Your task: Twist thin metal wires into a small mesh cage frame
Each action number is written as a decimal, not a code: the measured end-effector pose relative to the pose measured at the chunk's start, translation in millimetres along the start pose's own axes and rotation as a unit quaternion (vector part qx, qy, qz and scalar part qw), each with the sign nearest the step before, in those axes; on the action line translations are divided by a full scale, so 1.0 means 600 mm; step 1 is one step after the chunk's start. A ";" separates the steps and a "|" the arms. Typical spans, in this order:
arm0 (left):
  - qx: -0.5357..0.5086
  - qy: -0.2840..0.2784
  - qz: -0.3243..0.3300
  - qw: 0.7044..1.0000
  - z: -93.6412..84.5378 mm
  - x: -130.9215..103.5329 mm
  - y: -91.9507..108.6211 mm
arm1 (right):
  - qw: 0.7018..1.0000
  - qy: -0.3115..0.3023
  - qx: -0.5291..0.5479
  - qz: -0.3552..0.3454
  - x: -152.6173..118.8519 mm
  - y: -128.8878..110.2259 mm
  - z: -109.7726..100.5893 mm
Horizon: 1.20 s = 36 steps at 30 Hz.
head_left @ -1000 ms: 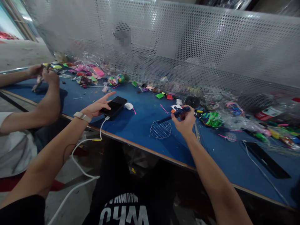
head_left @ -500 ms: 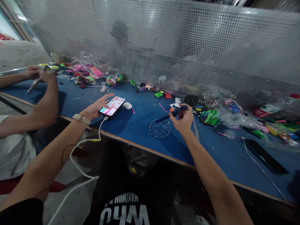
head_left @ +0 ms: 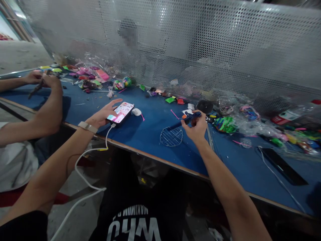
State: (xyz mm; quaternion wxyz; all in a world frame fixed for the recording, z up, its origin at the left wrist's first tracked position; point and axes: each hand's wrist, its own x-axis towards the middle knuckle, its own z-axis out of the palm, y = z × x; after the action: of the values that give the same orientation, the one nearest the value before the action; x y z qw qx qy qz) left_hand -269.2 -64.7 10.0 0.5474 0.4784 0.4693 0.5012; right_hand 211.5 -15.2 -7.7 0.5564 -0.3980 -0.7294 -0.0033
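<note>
My left hand (head_left: 104,115) holds a lit smartphone (head_left: 120,112), its thumb over the screen and its index finger stretched past the upper edge. A white charging cable (head_left: 107,139) is plugged into the phone's near end. In my right hand (head_left: 197,129) is a dark blue hand tool (head_left: 192,117), gripped between thumb and fingers; its exact kind is unclear. Left of that hand, a rounded wire mesh (head_left: 171,136) is on the blue table (head_left: 147,134), near the tool's far end. A small white rounded object (head_left: 136,112) lies beside the phone.
A perforated metal panel (head_left: 160,43) stands along the table's back. Colourful packets (head_left: 102,74), plastic bags and a bottle (head_left: 288,115) line its foot. A black flat device (head_left: 283,166) with a cable lies right. At left, another person's hands (head_left: 50,80) hold a dark, long object.
My hands and what they hold stay almost in place. The view shifts slightly. At left, the other person's long object has turned a little in their hands.
</note>
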 end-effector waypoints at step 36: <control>0.005 0.017 0.000 1.000 0.001 0.000 -0.004 | 0.999 -0.008 0.003 0.031 0.001 -0.007 0.000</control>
State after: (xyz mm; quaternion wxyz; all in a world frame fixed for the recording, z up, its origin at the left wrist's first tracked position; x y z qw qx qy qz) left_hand -268.3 -65.0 7.7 0.5368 0.4729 0.4807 0.5071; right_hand 208.7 -17.5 -5.3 0.5520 -0.4184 -0.7210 0.0194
